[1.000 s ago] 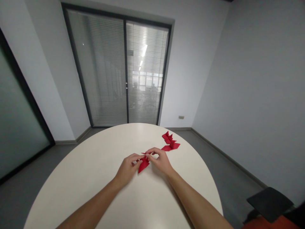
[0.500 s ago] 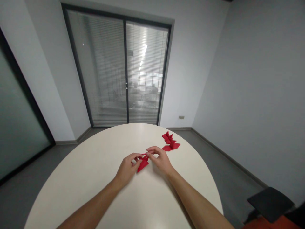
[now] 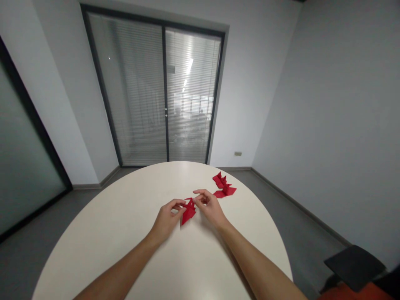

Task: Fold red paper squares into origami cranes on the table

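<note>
A red folded-paper crane is held between both hands over the round table, its broad folded part pointing down towards me. My left hand pinches the crane's left side between thumb and fingers. At its upper right, the thumb and index finger of my right hand close on a narrow folded strip, with the other fingers lifted. A thin red point sticks out to the left at the top of the crane. The fingertips cover parts of the folds.
Two finished-looking red origami cranes lie together on the right far part of the white round table. A chair with a black armrest and an orange seat stands at the lower right. Beyond the table are glass doors with blinds.
The crane has turned slightly and more of its broad side shows. A thin tip at its top now points left. My right fingers have shifted a little and lifted; my left hand has barely moved.
</note>
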`<state>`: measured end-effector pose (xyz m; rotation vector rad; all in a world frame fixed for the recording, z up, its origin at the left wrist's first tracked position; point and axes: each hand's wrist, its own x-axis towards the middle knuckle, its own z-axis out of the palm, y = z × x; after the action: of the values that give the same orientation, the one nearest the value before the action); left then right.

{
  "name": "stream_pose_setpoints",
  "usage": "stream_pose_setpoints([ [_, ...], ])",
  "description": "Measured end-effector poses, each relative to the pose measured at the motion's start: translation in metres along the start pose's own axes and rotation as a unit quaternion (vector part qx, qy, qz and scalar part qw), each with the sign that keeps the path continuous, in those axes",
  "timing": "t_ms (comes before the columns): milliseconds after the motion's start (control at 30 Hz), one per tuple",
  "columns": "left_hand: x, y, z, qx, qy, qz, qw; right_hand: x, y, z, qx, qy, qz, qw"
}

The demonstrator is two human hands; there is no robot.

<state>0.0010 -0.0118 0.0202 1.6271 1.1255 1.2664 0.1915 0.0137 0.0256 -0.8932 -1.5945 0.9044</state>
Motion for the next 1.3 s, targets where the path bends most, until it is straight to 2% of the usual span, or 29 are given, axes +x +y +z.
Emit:
stream_pose_setpoints([
  [267,-0.004,0.001,0.000,-0.026,-0.007,-0.012,1.000,-0.001,-0.006,-0.005,0.008,0.023,-0.003,1.000],
  [500,-0.001,-0.014,-0.002,-0.019,-0.004,-0.015,1.000,0.002,0.000,-0.009,0.004,0.039,-0.006,0.999],
  [633,-0.001,-0.018,-0.001,-0.034,-0.034,-0.039,0.998,0.004,0.003,-0.011,0.006,0.042,-0.009,0.999],
  [800,-0.003,-0.013,0.003,-0.090,-0.068,-0.043,0.993,0.002,0.000,-0.009,0.003,0.014,0.001,1.000],
  [1000,0.004,-0.015,0.004,-0.096,-0.025,-0.016,0.995,-0.002,-0.004,-0.003,-0.013,-0.024,0.010,1.000],
  [1167,0.013,-0.018,0.000,-0.133,0.061,-0.034,0.989,-0.003,0.003,-0.003,-0.054,-0.015,0.032,0.998],
  [1300,0.014,-0.013,-0.002,-0.165,0.088,-0.040,0.982,-0.007,0.005,-0.001,-0.047,-0.098,0.069,0.992],
])
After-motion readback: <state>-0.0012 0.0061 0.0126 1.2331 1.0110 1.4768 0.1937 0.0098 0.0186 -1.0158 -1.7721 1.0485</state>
